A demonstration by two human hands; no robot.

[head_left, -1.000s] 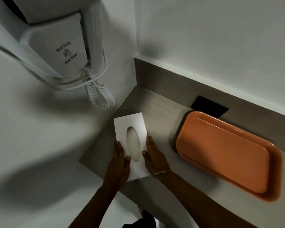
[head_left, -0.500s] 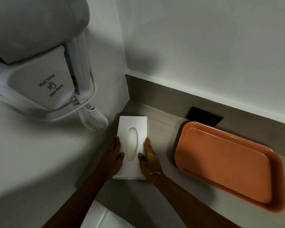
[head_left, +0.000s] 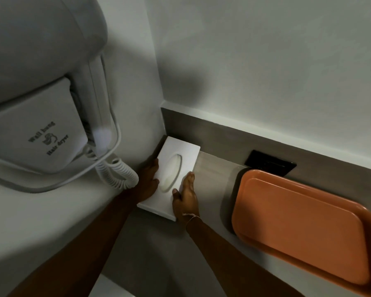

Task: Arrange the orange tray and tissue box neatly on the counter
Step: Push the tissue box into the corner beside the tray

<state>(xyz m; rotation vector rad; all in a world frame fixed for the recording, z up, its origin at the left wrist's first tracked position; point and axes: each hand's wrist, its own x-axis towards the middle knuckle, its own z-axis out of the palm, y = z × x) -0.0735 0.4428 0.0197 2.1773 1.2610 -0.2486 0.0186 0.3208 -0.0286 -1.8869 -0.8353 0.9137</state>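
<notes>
A white tissue box [head_left: 185, 150] with an oval slot lies flat on the grey counter [head_left: 214, 179], its far end in the corner where the left wall meets the back ledge. My left hand [head_left: 149, 182] presses its left side and my right hand [head_left: 185, 197] grips its right side, thumb on top. The orange tray [head_left: 298, 228] lies empty to the right on the counter, apart from the box and tilted a little against the back ledge.
A wall-hung hair dryer [head_left: 41, 116] with a coiled cord [head_left: 116, 174] sticks out from the left wall just above my left arm. A black socket plate [head_left: 270, 162] sits in the back ledge behind the tray. The counter's front edge runs below my arms.
Both hands have slid the tissue box away from me into the back left corner, against the wall. The tray has stayed where it was.
</notes>
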